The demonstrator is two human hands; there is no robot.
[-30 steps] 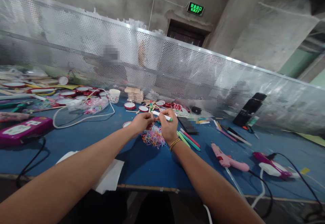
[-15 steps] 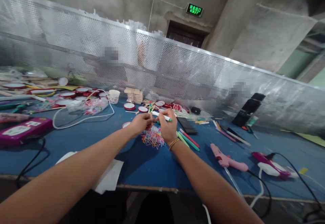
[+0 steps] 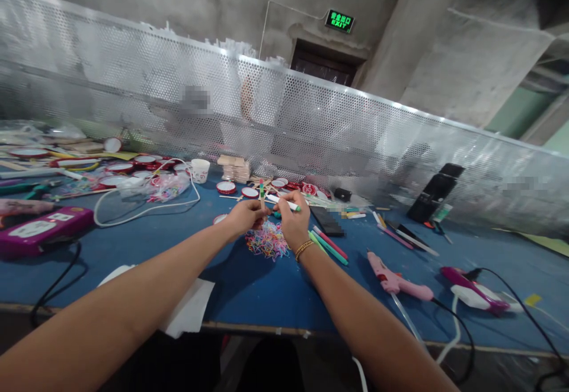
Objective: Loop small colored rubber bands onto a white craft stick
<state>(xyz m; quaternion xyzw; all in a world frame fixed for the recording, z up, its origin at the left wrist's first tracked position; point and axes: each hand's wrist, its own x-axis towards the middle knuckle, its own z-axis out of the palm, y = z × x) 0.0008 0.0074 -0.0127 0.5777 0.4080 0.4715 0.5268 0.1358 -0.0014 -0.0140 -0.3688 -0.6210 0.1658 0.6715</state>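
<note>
My left hand (image 3: 248, 215) is closed on a thin wooden stick (image 3: 262, 193), held upright, with green and red bands of colour near its top. My right hand (image 3: 293, 217) pinches a white marker pen (image 3: 284, 202) with a green end; its other end points at the stick. Whether the tip touches the stick I cannot tell. Below both hands lies a pile of small multicoloured rubber bands (image 3: 267, 241). Just right of my right wrist several felt-tip pens (image 3: 331, 245) in green, red and teal lie side by side.
A pink glue gun (image 3: 398, 279) and a purple-and-white power strip (image 3: 478, 291) with cords lie at right. Another purple power strip (image 3: 44, 230) is at left. Behind stand a paper cup (image 3: 200, 170), stacked wooden pieces (image 3: 235, 168), red-rimmed discs (image 3: 226, 187) and a perforated metal screen (image 3: 311, 119).
Both hands stay almost in place, still holding the stick and the marker pen. The camera view has shifted very slightly.
</note>
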